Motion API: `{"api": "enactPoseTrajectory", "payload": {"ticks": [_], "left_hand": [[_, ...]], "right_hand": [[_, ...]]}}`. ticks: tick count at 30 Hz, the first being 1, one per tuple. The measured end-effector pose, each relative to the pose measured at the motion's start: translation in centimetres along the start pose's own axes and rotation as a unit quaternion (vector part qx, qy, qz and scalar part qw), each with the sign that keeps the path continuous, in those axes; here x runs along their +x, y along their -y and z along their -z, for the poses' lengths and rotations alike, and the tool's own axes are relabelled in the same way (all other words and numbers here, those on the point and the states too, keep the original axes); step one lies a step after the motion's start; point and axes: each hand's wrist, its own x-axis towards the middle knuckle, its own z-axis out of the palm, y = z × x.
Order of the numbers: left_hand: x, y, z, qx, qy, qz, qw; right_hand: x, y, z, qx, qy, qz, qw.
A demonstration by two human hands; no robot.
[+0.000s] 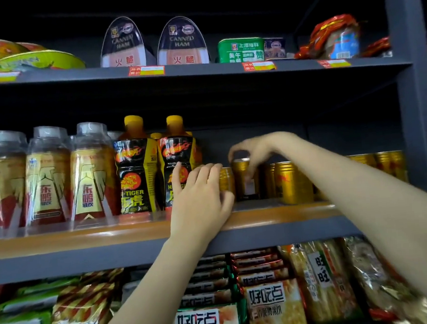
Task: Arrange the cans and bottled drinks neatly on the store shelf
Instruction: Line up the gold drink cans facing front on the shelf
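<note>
On the middle shelf (85, 238), my right hand (252, 151) grips the top of a gold can (242, 182) from above, fingers curled round its rim. My left hand (199, 196) wraps round another gold can (226, 180) just left of it, mostly hiding that can. More gold cans (289, 181) stand in a row to the right, running behind my right forearm. Two black and yellow tiger bottles (135, 173) stand directly left of my left hand. Clear-capped red and gold bottles (47, 180) fill the shelf's left end.
The upper shelf carries canned ham tins (181, 43), a green tin (240, 49) and flat fish cans (38, 60). Snack bags (272, 308) fill the shelf below. A grey upright post (416, 94) bounds the shelf on the right.
</note>
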Motion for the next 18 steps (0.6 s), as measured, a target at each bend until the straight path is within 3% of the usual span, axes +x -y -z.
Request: {"api": "enactPoseTrajectory", "payload": {"ticks": [6, 9, 12, 14, 17, 18], "left_hand": [[-0.1, -0.1, 0.1, 0.000, 0.005, -0.007, 1.000], [-0.2, -0.2, 0.6, -0.034, 0.002, -0.007, 0.999], [-0.5, -0.9, 1.7, -0.159, -0.035, -0.006, 0.987], [-1.5, -2.2, 3.1, -0.335, 0.011, 0.007, 0.942], [-2.8, -4.9, 5.1, -0.546, 0.168, 0.088, 0.816], [-2.8, -5.3, 5.2, -0.582, 0.184, 0.108, 0.785]], "right_hand": [[-9.8, -1.3, 3.3, 0.130, -0.137, 0.100, 0.977], [-14.3, -1.5, 3.1, 0.159, -0.141, 0.109, 0.971], [-17.5, -1.7, 2.0, 0.215, -0.134, 0.124, 0.959], [-18.9, -1.8, 1.0, 0.267, -0.135, 0.138, 0.944], [-19.7, -1.6, -0.7, 0.339, -0.145, 0.155, 0.917], [-19.7, -1.3, -1.2, 0.359, -0.153, 0.160, 0.907]]}}
